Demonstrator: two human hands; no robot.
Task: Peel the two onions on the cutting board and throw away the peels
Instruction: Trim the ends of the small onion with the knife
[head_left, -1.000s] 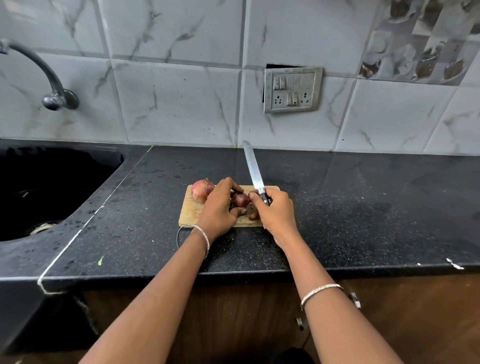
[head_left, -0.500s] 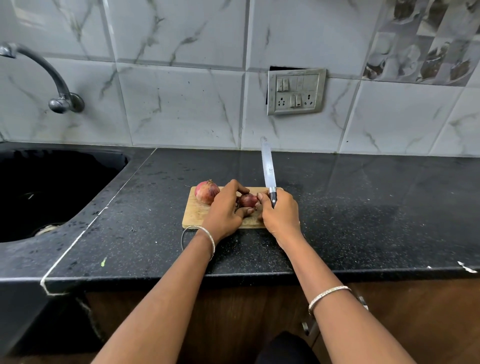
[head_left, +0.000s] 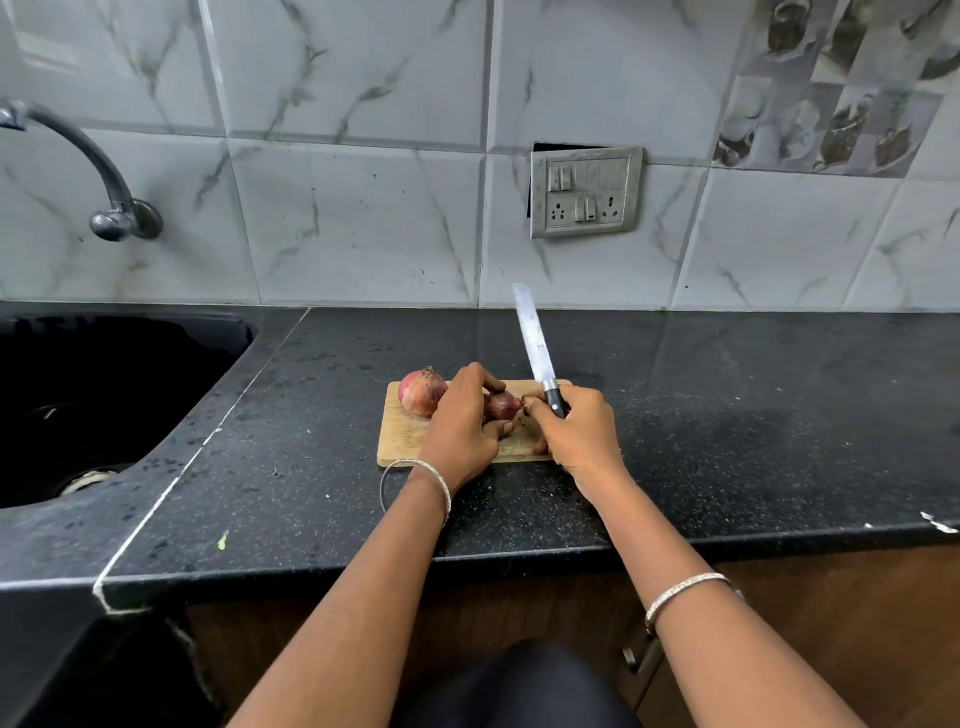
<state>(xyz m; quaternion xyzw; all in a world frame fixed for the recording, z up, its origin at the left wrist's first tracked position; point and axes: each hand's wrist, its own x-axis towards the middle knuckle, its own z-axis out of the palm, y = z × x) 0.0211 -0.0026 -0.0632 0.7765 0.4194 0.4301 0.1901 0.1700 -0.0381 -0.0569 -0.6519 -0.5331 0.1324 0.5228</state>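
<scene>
The left hand (head_left: 460, 428) curls round the darker onion (head_left: 501, 405); the right hand (head_left: 582, 434) grips the knife (head_left: 535, 343) by its handle (blade pointing toward the wall (head_left: 363, 234)). On the counter (head_left: 727, 415) lies the cutting board (head_left: 402, 441) under both hands, the paler onion (head_left: 422, 392) at its far-left corner.
</scene>
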